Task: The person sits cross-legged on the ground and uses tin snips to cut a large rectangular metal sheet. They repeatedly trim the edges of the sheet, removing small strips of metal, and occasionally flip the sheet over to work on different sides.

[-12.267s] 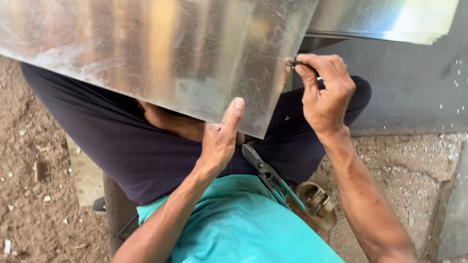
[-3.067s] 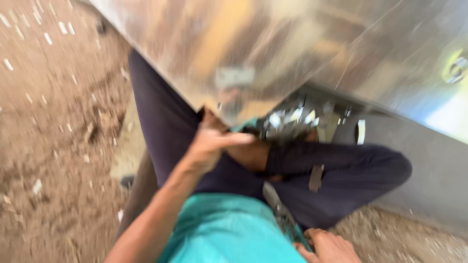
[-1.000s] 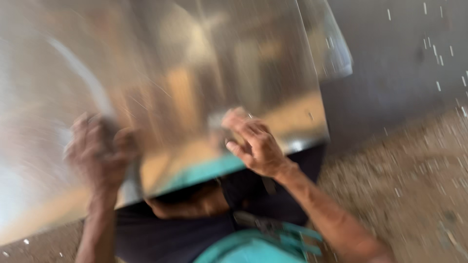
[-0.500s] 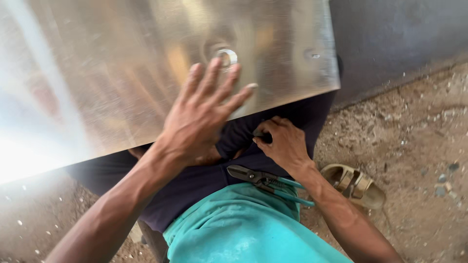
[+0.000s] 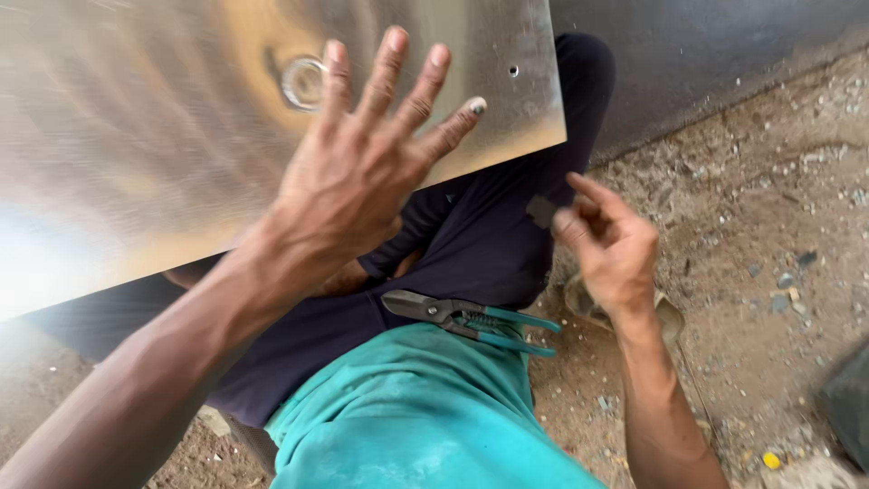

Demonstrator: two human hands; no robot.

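— Head view first: where is the left hand (image 5: pixel 362 181)?

— Spread flat, fingers (image 5: pixel 385 77) splayed wide, palm pressed on the shiny metal sheet (image 5: pixel 136 136) that lies across the person's lap. It grasps nothing; it only bears down near the sheet's lower right corner.

— Anything on the sheet itself?

— A round ring-shaped mark (image 5: pixel 303 81) just beside the index finger, and a small hole (image 5: pixel 513 70) near the right edge.

— And the right hand (image 5: pixel 611 249)?

— Off the sheet, just past its right corner and over the knee, half curled. Thumb and forefinger pinch a small dark piece (image 5: pixel 542 211); what it is I cannot tell.

— Tools?

— Tin snips with teal handles (image 5: pixel 466 319) rest on the lap below the sheet's lower edge, between the two arms, touched by neither hand. Their blades point left, handles right.

— Surroundings?

— Dark trousers (image 5: pixel 489 244), a teal shirt (image 5: pixel 407 407), and a sandal (image 5: pixel 670 317) on the gravelly dirt ground (image 5: pixel 769 226) under the right wrist.
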